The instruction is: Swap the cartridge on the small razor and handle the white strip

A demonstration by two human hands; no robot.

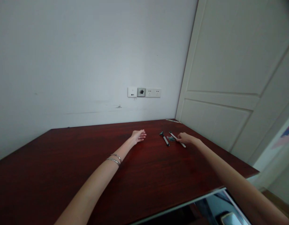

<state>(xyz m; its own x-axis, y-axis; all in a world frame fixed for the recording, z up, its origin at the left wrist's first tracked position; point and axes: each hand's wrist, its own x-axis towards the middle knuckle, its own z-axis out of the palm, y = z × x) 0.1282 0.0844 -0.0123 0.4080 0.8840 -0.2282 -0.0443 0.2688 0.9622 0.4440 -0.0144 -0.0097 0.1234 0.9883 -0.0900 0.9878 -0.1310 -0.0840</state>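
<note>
My left hand (138, 136) lies flat on the dark red wooden table (88, 168), fingers stretched out toward the right, holding nothing. Two thin bracelets (115, 158) ring that forearm. My right hand (185, 137) rests on the table at the far right, its fingers curled on a thin white stick-like tool (177, 139). Left of it lies a black razor (164, 137) with its head toward the wall. A small dark greenish object (171, 138) sits between the razor and the white tool.
A white wall with a row of sockets (144, 92) stands behind the table. A white panelled door (229, 93) closes off the right side. A glossy dark surface (215, 209) shows below the table's near right edge.
</note>
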